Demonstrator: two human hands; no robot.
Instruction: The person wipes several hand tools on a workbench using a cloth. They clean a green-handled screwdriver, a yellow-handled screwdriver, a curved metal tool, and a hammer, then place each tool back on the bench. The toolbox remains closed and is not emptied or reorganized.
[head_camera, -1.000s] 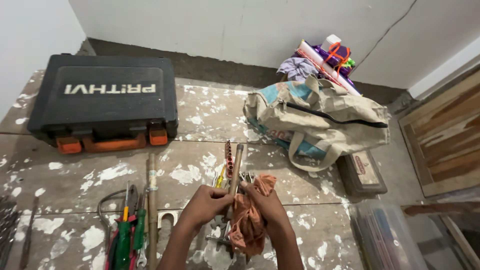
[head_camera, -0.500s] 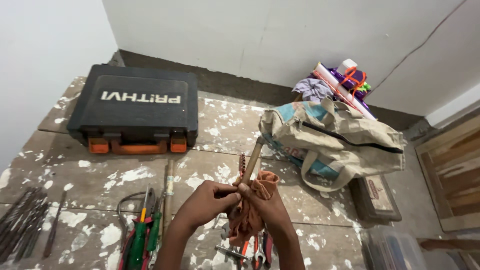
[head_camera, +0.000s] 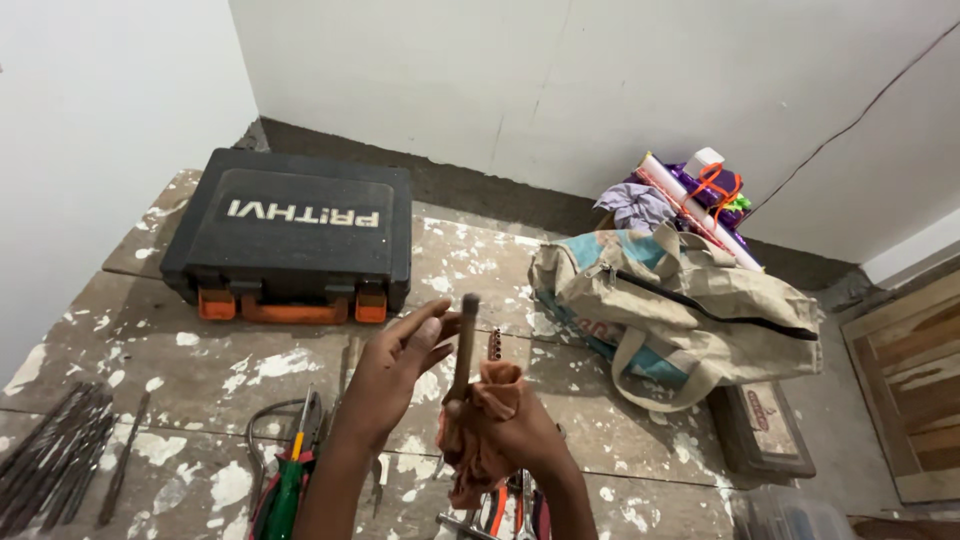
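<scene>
A thin brown rod-shaped tool (head_camera: 465, 340) stands nearly upright in front of me. My right hand (head_camera: 515, 432) grips its lower end through a crumpled orange-brown rag (head_camera: 482, 440). My left hand (head_camera: 395, 372) touches the shaft higher up, fingers extended along it and thumb behind. Just behind the rod a ridged reddish piece (head_camera: 494, 344) pokes up. Below my hands, pliers and other hand tools (head_camera: 505, 512) lie on the paint-spattered floor.
A black tool case with orange latches (head_camera: 290, 235) lies at the back left. A tan canvas bag (head_camera: 680, 305) sits on the right, a bundle of rolled items (head_camera: 690, 200) behind it. Screwdrivers (head_camera: 285, 480), metal rods (head_camera: 50, 455) and a small box (head_camera: 765, 425) lie nearby.
The view has tilted up and shifted left. My hands have raised the rod more upright, and the rag has slid down around its lower end.
</scene>
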